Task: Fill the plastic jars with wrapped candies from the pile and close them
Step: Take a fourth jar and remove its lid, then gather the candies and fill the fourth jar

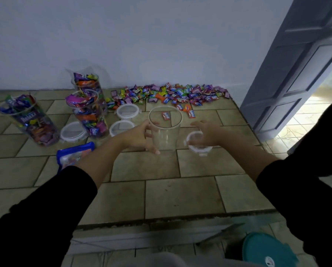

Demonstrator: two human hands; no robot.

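Plastic jars, four in view on the tan tiled counter (161, 195). Three clear jars are already heaped with candies: one leaning at far left (30, 120), one at the back by the wall (88, 83), one just in front of it (90, 116). None is closed, and candies stand above each rim.

Three round white-rimmed clear lids lie loose near them: one between the left and front jars (72, 132), two right of the front jar (127, 111) (122, 127).

The fourth, an empty clear plastic jar (165, 132), stands upright at the centre. The left hand (140, 137) curls round its left side, thumb near the rim and fingers across the lower wall. The right hand (205, 132) is well apart from the left. It lies over a fourth white-rimmed lid (199, 147) just right of the jar; I cannot tell whether it grips the lid or only rests on it.

The pile of wrapped candies (171, 93) stretches along the wall behind the empty jar and is still large, with a few strays nearer the jar.

Judgement: filling is about three-quarters done and closing has not begun. What is left is to fill the centre jar and then fit all four lids.

Also present: a blue plastic bag (74, 157) under the left forearm and a teal round lid (267, 251) below the counter edge.
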